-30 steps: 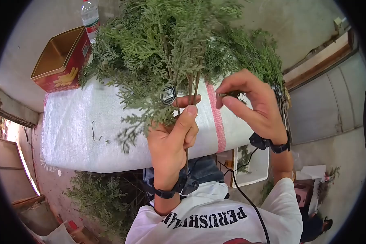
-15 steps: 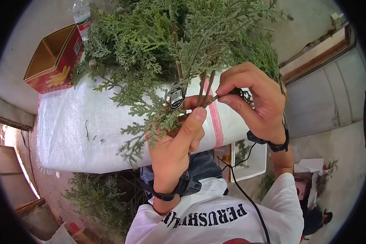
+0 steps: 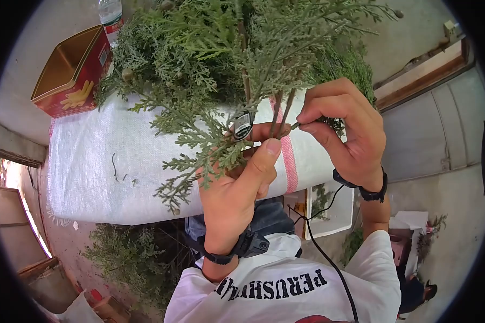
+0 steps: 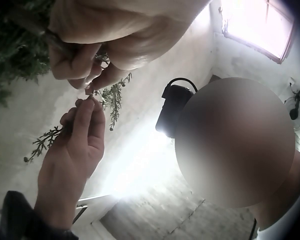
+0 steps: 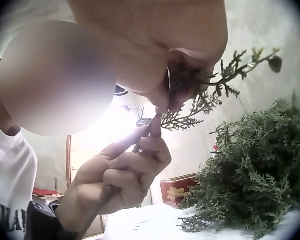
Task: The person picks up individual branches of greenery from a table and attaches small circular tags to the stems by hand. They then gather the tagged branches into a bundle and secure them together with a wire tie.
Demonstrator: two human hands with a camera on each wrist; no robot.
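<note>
My left hand (image 3: 231, 188) grips several thin woody stems (image 3: 277, 116) of green conifer sprigs, thumb uppermost. Flat scaly foliage (image 3: 199, 142) spreads up and to the left of it. A round black tag (image 3: 243, 127) with a white label sits by its index finger. Just right of the left thumb, my right hand (image 3: 347, 129) pinches the end of a small sprig between thumb and index finger. In the right wrist view this sprig (image 5: 230, 75) runs through the palm and carries a small round cone (image 5: 275, 63). Both hands' fingertips come close together at the stems.
A white woven sheet (image 3: 102, 161) with a pink stripe covers the work surface. On it stand a red tin (image 3: 73, 75), a plastic bottle (image 3: 111, 19) and heaped cut conifer branches (image 3: 161, 59). A white box (image 3: 334, 215) and more branches (image 3: 124, 258) lie below. A black cable (image 3: 323, 253) crosses my shirt.
My right hand has come over to the left hand's fingertips, with its pinched stem end now beside the bunch. The left hand and its bunch have shifted slightly right, and the tag has turned.
</note>
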